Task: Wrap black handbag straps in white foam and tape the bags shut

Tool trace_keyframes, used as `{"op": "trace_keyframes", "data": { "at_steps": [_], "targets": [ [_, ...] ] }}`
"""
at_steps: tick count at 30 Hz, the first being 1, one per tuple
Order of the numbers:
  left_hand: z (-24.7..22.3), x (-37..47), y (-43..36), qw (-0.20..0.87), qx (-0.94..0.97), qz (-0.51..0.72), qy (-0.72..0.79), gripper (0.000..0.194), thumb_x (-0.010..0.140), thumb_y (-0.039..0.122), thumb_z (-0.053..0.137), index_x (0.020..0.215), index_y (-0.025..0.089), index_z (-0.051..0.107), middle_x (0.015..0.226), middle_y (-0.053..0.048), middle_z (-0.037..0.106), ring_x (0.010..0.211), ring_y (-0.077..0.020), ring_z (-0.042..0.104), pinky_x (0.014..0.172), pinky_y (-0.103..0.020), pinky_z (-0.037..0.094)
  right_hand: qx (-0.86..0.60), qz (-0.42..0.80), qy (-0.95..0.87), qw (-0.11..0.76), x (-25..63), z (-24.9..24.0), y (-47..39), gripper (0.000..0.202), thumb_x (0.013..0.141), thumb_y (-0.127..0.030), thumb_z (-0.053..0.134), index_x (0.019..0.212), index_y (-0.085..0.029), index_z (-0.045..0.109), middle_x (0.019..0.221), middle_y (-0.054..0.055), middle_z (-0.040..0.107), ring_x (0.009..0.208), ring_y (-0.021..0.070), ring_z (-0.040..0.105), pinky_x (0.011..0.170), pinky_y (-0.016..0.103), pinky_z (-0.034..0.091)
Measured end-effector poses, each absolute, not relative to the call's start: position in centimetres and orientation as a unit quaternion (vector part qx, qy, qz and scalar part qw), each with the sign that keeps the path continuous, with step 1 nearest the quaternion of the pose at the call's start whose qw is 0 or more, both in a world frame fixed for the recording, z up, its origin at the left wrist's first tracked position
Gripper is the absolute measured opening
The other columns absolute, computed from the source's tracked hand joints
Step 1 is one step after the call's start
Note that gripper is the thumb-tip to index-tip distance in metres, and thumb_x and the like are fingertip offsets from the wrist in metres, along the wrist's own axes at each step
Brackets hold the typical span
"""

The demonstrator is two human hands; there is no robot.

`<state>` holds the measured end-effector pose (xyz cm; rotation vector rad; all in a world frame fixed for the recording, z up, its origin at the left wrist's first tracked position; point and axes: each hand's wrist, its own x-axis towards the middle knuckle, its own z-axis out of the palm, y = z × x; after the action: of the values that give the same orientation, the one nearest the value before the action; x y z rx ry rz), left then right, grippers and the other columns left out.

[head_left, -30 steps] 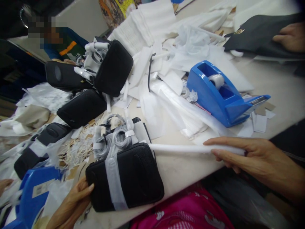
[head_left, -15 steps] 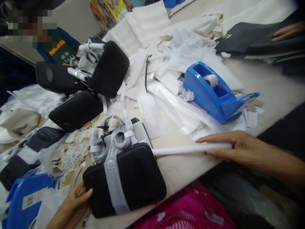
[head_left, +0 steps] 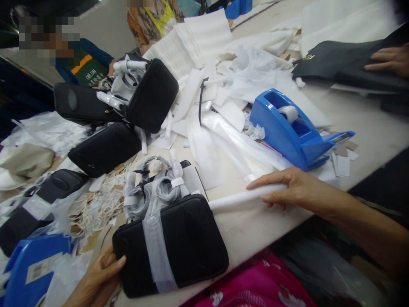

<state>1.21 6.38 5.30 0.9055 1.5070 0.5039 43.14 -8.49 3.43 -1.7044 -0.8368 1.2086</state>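
A black bag (head_left: 194,243) with a whitish wrap strip (head_left: 158,247) around it lies at the table's front edge. Its left end is gripped by my left hand (head_left: 102,273), thumb on top. Behind the bag sit straps (head_left: 166,187) bundled in clear plastic. A white padded strip (head_left: 236,199) runs out from the bag's right side, and my right hand (head_left: 287,189) has its far end between thumb and fingers. The fingertips under the bag are hidden.
A blue tape dispenser (head_left: 287,128) stands at right, another blue one (head_left: 35,264) at lower left. More black bags (head_left: 153,96) are piled at upper left. White foam sheets (head_left: 204,38) lie at the back. A person's hand (head_left: 391,59) rests on black material (head_left: 338,64).
My right hand has moved left along the white strip, closer to the black bag. My left hand keeps its hold. The whole view has shifted slightly.
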Motion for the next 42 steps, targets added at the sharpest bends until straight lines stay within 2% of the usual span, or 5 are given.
{"op": "trace_keyframes", "data": {
  "at_steps": [13, 18, 28, 37, 42],
  "targets": [
    [5.4, 1.3, 5.6, 0.654, 0.361, 0.274, 0.605, 0.081, 0.057, 0.019, 0.085, 0.131, 0.028, 0.054, 0.122, -0.007, 0.066, 0.123, -0.0322, 0.052, 0.106, -0.037, 0.042, -0.559, 0.520, -0.538, 0.356, 37.2, 2.5, -3.8, 0.025, 0.078, -0.024, 0.057, 0.101, -0.019, 0.064, 0.093, 0.002, 0.066, 0.082, 0.0168, 0.058, 0.073, 0.026, 0.045],
    [5.2, 0.1, 5.5, 0.704, 0.377, 0.276, 0.535, 0.069, 0.063, 0.017, 0.082, 0.127, 0.022, 0.058, 0.127, -0.011, 0.062, 0.126, -0.0310, 0.050, 0.110, -0.039, 0.037, -0.655, 0.478, -0.462, 0.358, 36.7, 1.6, -4.9, 0.018, 0.078, -0.032, 0.060, 0.090, -0.019, 0.067, 0.082, 0.002, 0.067, 0.073, 0.0186, 0.060, 0.069, 0.028, 0.046],
    [4.2, -1.3, 4.6, 0.739, 0.405, 0.332, 0.424, 0.063, 0.070, 0.020, 0.078, 0.129, 0.018, 0.055, 0.134, -0.013, 0.056, 0.130, -0.0321, 0.045, 0.111, -0.043, 0.033, -0.612, 0.445, -0.499, 0.423, 32.8, 1.5, -4.8, 0.019, 0.074, -0.027, 0.064, 0.092, -0.025, 0.072, 0.098, 0.003, 0.067, 0.097, 0.0249, 0.061, 0.082, 0.031, 0.049],
    [3.5, -2.0, 4.4, 0.756, 0.423, 0.359, 0.346, 0.064, 0.071, 0.019, 0.075, 0.131, 0.021, 0.053, 0.138, -0.009, 0.053, 0.130, -0.0293, 0.045, 0.111, -0.041, 0.033, -0.638, 0.422, -0.478, 0.433, 30.4, -0.5, -3.3, 0.016, 0.067, -0.034, 0.062, 0.064, -0.019, 0.064, 0.072, 0.002, 0.065, 0.077, 0.0241, 0.060, 0.070, 0.030, 0.046],
    [2.6, -2.3, 4.5, 0.752, 0.431, 0.375, 0.330, 0.063, 0.069, 0.019, 0.076, 0.129, 0.021, 0.055, 0.134, -0.009, 0.056, 0.127, -0.0294, 0.048, 0.110, -0.042, 0.035, -0.585, 0.497, -0.497, 0.405, 31.2, -0.4, -3.1, 0.022, 0.064, -0.036, 0.066, 0.076, -0.019, 0.072, 0.083, 0.005, 0.070, 0.089, 0.0288, 0.062, 0.080, 0.034, 0.048]
  ]
}}
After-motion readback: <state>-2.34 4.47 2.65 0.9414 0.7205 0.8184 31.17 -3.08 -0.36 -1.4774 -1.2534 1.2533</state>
